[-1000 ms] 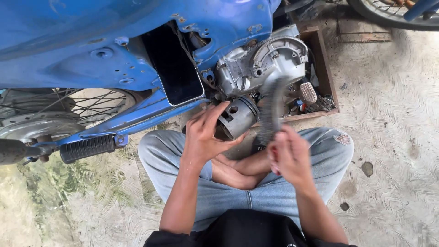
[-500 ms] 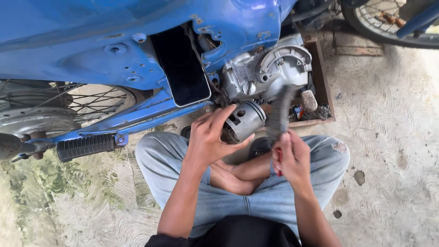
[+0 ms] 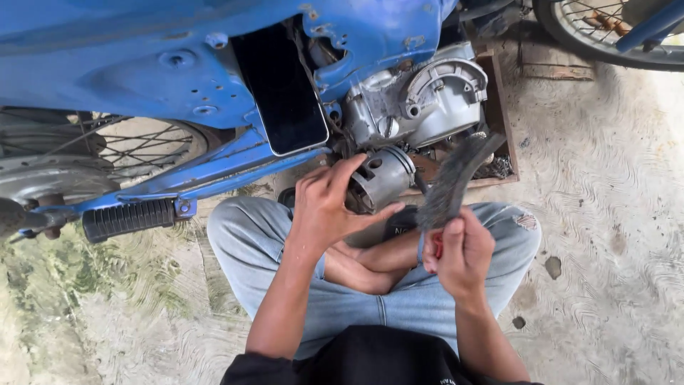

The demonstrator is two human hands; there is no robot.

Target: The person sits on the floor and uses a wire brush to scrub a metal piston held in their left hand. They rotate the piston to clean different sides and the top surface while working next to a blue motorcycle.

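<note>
My left hand (image 3: 324,207) grips a grey metal piston (image 3: 385,175), held on its side just below the engine (image 3: 427,96) of a blue motorcycle (image 3: 142,64). My right hand (image 3: 463,253) holds a brush by its red handle. The brush's dark bristles (image 3: 452,182) point up and to the right, blurred, right beside the piston. Both hands are above my crossed legs in light jeans (image 3: 235,249).
A black phone (image 3: 281,89) leans against the blue frame above my left hand. A ribbed black footpeg (image 3: 128,219) sticks out at the left, with a spoked wheel (image 3: 142,146) behind it. A wooden tray (image 3: 502,107) lies under the engine, and another wheel (image 3: 605,36) is at top right.
Both hands keep their hold. The brush has shifted slightly to the right of the piston, and the view has drifted a little.
</note>
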